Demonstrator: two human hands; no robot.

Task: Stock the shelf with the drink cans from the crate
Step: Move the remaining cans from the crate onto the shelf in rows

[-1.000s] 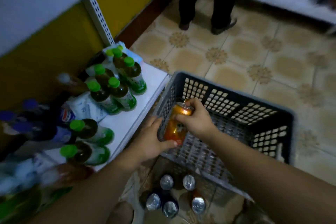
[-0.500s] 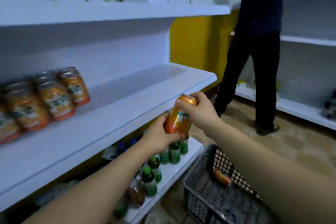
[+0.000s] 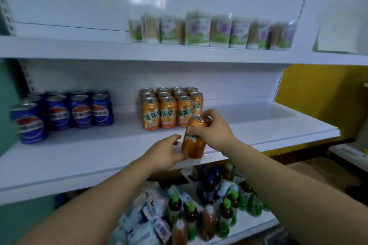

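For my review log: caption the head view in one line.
Left hand and right hand hold an orange can at the middle shelf's edge, near stocked orange cans and blue cans.

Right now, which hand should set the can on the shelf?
Probably right: the right hand grips the can at its top, nearest the orange cans; the left hand holds its lower side.
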